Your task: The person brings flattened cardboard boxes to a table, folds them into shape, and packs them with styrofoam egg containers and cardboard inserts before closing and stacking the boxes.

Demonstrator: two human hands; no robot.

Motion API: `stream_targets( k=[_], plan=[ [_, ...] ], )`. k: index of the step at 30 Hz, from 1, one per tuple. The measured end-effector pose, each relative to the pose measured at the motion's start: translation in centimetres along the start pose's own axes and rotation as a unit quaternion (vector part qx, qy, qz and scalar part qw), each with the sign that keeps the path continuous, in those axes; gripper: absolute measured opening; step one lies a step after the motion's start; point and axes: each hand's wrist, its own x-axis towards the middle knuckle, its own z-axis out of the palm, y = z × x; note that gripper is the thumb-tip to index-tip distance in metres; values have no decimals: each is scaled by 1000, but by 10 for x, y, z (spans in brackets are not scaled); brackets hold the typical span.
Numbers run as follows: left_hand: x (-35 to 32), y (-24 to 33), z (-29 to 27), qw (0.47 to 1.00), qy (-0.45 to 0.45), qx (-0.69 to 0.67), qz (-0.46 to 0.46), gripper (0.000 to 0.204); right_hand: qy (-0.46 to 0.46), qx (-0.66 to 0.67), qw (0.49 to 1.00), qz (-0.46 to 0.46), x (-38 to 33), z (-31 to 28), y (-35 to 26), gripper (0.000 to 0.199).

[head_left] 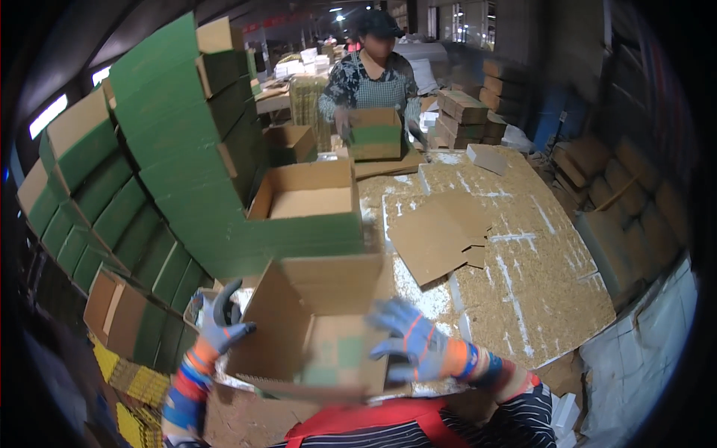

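An open brown cardboard box [276, 321] stands close in front of me, its near part smeared by motion. Green patches show inside on its bottom. At the box's left wall is my left hand [222, 325] in a grey glove, thumb and fingers apart. My right hand [418, 340], in a matching glove, is spread beside the right wall, its fingertips blurred. Whether either palm presses on the cardboard I cannot tell. Beyond this box, another open green-and-brown box [306, 231] rests at the end of the stacked boxes.
Tall stacks of green boxes [172, 149] rise on the left. Flat cardboard sheets [441, 231] lie on the worn board-topped table [538, 299]. Across it a co-worker [373, 82] has hands at a green-and-brown box [376, 138]. Brown packages [627, 179] are piled at the right.
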Motion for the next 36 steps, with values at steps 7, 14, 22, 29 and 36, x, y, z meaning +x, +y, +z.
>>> stream_targets(
  k=[7, 14, 22, 29, 36],
  plan=[
    [13, 3, 86, 924, -345, 165, 14, 56, -112, 113, 985, -72, 47, 108, 21, 67],
    [-43, 17, 74, 968, -85, 217, 94, 100, -109, -19, 993, -31, 63, 90, 18, 62],
    [-13, -3, 99, 924, -91, 372, 10, 117, -85, -71, 993, -28, 94, 98, 35, 70],
    [-13, 2, 93, 936, -94, 340, 8, 102, -67, -51, 980, -181, 86, 73, 45, 53],
    [-10, 17, 105, 959, -37, 280, -25, 106, 9, -74, 986, -151, 109, 65, 45, 50]
  ],
)
